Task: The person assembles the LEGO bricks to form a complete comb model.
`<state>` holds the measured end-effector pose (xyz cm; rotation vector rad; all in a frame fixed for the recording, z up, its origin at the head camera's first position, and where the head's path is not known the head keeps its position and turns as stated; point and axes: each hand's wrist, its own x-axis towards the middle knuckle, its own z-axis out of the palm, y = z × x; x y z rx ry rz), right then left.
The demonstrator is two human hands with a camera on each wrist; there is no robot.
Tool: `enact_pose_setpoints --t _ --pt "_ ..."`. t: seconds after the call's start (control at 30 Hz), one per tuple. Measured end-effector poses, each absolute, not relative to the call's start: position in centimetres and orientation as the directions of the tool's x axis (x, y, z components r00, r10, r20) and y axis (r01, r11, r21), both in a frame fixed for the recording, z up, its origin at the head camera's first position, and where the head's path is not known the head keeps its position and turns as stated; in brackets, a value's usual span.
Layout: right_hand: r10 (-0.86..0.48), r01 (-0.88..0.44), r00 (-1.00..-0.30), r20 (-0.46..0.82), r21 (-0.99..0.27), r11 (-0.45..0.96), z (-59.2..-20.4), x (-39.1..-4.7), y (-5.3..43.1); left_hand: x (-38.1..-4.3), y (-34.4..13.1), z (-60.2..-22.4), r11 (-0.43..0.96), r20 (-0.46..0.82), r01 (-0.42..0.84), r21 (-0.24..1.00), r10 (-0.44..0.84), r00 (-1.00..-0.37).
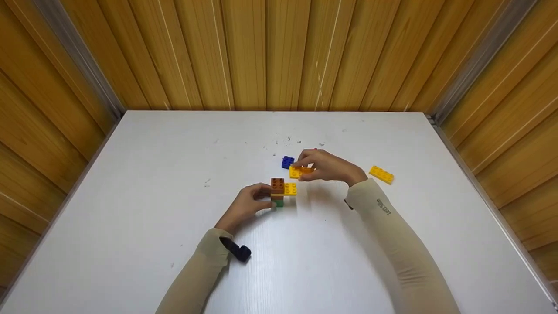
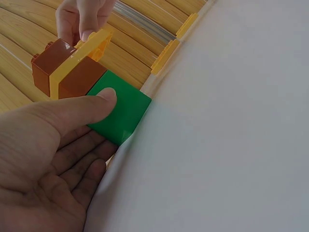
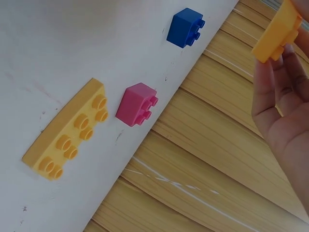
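Observation:
My left hand (image 1: 248, 203) grips a small stack low down, its thumb on the green block (image 2: 120, 106). Above the green sit a brown block (image 2: 81, 78), a flat yellow brick (image 1: 290, 189) jutting out to the right, and another brown block (image 1: 277, 183) on top. Just behind and right of the stack, my right hand (image 1: 327, 166) pinches a second flat yellow brick (image 3: 277, 34), apart from the stack in the head view. Part of this brick is hidden by the fingers.
A blue block (image 1: 287, 162) lies beyond the right hand. A pink block (image 3: 136, 104) and a long flat yellow brick (image 3: 67, 130) rest on the white table (image 1: 174, 152). Two flat yellow bricks, the nearer one (image 2: 165, 56) included, show in the left wrist view. Wood-patterned walls (image 1: 261, 52) border the table.

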<state>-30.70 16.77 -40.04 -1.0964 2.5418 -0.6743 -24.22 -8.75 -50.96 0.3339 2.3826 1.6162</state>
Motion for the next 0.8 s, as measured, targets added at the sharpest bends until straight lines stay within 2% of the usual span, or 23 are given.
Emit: enact_pose_setpoints --t 0.8 --pt "-0.802 -0.665 -0.596 -0.037 -0.536 0.52 -39.3 -29.3 14.9 -24.2 -8.9 -51.0 0.336 -0.037 0.082 0.938 0.333 -0.942"
